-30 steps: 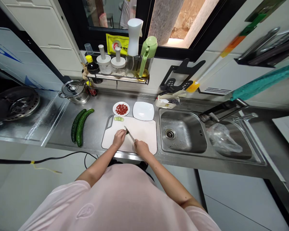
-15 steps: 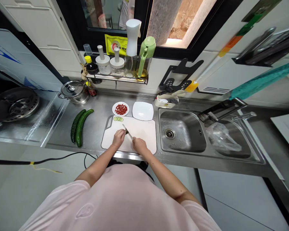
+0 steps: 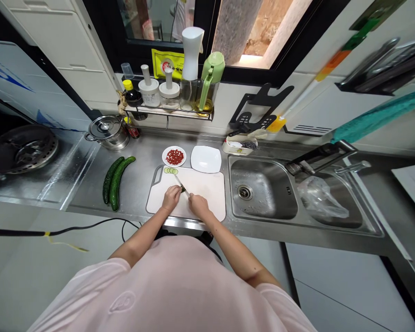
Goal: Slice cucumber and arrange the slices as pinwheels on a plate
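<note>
My right hand (image 3: 198, 205) is wrapped round the handle of a knife (image 3: 180, 183), whose blade points away and to the left over the white cutting board (image 3: 209, 193). Pressed on the board beside the blade, my left hand (image 3: 172, 197) grips a small dark-green piece of cucumber (image 3: 183, 189), mostly hidden by the fingers. Several thin cucumber slices (image 3: 170, 170) lie in an overlapping row at the board's far left edge, close to the knife tip. Behind the board stand a plate of chopped red pieces (image 3: 174, 157) and a white square plate (image 3: 206, 159).
Two whole cucumbers (image 3: 116, 184) lie left of the board. Farther left are a lidded steel pot (image 3: 108, 132) and a wok (image 3: 20, 146). To the right is a steel sink (image 3: 263, 189), with a plastic bag (image 3: 321, 198) in its second basin. A seasoning rack (image 3: 169, 110) hangs behind.
The knife has shifted slightly left along with my right hand, its tip now nearer the slices. My left hand stays in about the same place on the cucumber piece.
</note>
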Demonstrator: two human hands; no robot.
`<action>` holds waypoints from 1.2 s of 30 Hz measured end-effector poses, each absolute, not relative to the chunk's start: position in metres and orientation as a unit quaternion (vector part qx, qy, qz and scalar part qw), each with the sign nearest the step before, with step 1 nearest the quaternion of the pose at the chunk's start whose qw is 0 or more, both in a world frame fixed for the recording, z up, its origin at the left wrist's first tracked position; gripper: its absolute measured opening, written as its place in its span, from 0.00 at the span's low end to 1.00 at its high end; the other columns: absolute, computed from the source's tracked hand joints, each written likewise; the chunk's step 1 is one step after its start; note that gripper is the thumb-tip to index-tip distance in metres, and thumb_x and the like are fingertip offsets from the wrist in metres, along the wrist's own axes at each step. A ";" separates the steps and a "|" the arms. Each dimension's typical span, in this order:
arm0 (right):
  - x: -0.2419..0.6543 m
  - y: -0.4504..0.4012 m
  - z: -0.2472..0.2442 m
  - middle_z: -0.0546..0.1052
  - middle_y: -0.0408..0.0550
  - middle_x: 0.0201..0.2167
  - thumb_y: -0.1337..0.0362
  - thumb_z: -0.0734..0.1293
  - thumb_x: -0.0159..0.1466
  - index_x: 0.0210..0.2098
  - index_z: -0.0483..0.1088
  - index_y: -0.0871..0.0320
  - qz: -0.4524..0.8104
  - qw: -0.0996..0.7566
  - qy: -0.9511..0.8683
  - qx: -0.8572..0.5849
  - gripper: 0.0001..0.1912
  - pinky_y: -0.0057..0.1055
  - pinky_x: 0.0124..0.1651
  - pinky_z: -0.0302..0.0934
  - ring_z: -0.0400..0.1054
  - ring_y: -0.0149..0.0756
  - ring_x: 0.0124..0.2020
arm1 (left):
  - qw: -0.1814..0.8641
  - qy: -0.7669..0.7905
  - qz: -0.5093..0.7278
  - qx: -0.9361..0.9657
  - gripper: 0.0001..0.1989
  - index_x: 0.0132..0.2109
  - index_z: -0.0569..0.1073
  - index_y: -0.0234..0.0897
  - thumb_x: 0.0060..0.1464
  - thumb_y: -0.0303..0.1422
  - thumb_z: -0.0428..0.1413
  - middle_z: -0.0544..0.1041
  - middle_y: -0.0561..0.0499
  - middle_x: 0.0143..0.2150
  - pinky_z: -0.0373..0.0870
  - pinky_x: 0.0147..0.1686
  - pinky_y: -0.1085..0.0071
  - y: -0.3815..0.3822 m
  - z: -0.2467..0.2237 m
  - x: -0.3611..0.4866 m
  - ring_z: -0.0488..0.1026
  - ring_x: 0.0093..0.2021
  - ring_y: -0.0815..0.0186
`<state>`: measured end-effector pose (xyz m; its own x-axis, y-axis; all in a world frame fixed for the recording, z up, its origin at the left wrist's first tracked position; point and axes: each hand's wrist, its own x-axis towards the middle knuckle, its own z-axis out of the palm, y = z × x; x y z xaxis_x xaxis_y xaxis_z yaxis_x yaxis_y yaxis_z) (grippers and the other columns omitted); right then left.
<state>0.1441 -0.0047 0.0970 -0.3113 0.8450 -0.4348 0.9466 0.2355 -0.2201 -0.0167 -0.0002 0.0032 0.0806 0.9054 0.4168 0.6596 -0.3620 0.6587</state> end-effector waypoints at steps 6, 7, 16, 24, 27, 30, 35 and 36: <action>0.154 -0.018 0.093 0.75 0.55 0.37 0.65 0.51 0.68 0.46 0.65 0.61 -0.230 0.121 0.773 0.579 0.15 0.32 0.41 0.57 0.70 0.41 0.40 | 0.155 0.545 0.403 0.718 0.11 0.43 0.72 0.38 0.60 0.30 0.45 0.74 0.46 0.41 0.68 0.45 0.63 -0.001 0.004 -0.016 0.70 0.44 0.64; 0.156 -0.021 0.093 0.75 0.55 0.37 0.65 0.52 0.68 0.46 0.65 0.61 -0.230 0.122 0.773 0.579 0.14 0.32 0.40 0.57 0.70 0.41 0.40 | 0.155 0.546 0.403 0.718 0.11 0.43 0.72 0.38 0.60 0.30 0.46 0.74 0.46 0.41 0.68 0.45 0.63 -0.001 0.004 -0.016 0.70 0.44 0.64; 0.159 -0.024 0.096 0.75 0.55 0.38 0.65 0.51 0.68 0.47 0.65 0.60 -0.236 0.128 0.773 0.575 0.14 0.31 0.41 0.57 0.70 0.40 0.41 | 0.154 0.544 0.406 0.718 0.11 0.43 0.73 0.38 0.60 0.30 0.46 0.75 0.46 0.41 0.69 0.45 0.63 -0.001 0.005 -0.016 0.70 0.43 0.63; 0.153 -0.013 0.089 0.76 0.55 0.39 0.66 0.51 0.68 0.46 0.65 0.60 -0.229 0.125 0.781 0.567 0.15 0.32 0.41 0.58 0.70 0.40 0.41 | 0.151 0.545 0.405 0.718 0.11 0.43 0.73 0.39 0.60 0.29 0.46 0.75 0.47 0.42 0.68 0.45 0.64 0.000 0.001 -0.016 0.70 0.44 0.64; 0.152 -0.011 0.084 0.76 0.54 0.37 0.67 0.51 0.67 0.45 0.65 0.60 -0.223 0.113 0.787 0.564 0.14 0.32 0.40 0.58 0.70 0.40 0.40 | 0.151 0.546 0.406 0.717 0.11 0.43 0.73 0.39 0.60 0.29 0.46 0.75 0.47 0.41 0.68 0.45 0.64 0.000 0.000 -0.017 0.70 0.44 0.64; 0.150 -0.008 0.081 0.76 0.53 0.37 0.67 0.52 0.67 0.44 0.65 0.60 -0.221 0.104 0.791 0.561 0.14 0.31 0.39 0.58 0.71 0.40 0.40 | 0.152 0.544 0.403 0.720 0.11 0.43 0.73 0.39 0.60 0.29 0.46 0.75 0.47 0.41 0.68 0.45 0.64 0.000 0.001 -0.017 0.70 0.44 0.64; 0.146 -0.004 0.081 0.76 0.54 0.38 0.67 0.52 0.67 0.45 0.65 0.61 -0.226 0.100 0.788 0.564 0.13 0.30 0.40 0.58 0.70 0.39 0.41 | 0.150 0.544 0.404 0.720 0.11 0.43 0.73 0.39 0.60 0.29 0.46 0.75 0.46 0.41 0.68 0.45 0.63 0.000 0.002 -0.017 0.71 0.44 0.64; 0.145 -0.003 0.081 0.76 0.54 0.38 0.67 0.52 0.67 0.45 0.65 0.61 -0.227 0.100 0.787 0.565 0.13 0.30 0.40 0.58 0.70 0.39 0.41 | 0.149 0.544 0.404 0.721 0.11 0.43 0.73 0.39 0.60 0.29 0.46 0.75 0.46 0.41 0.68 0.45 0.63 0.000 0.002 -0.017 0.71 0.44 0.64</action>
<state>0.1449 -0.0033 0.0814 -0.3410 0.8442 -0.4136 0.9348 0.2579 -0.2443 -0.0168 -0.0001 0.0018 0.0832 0.9040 0.4193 0.6629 -0.3644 0.6540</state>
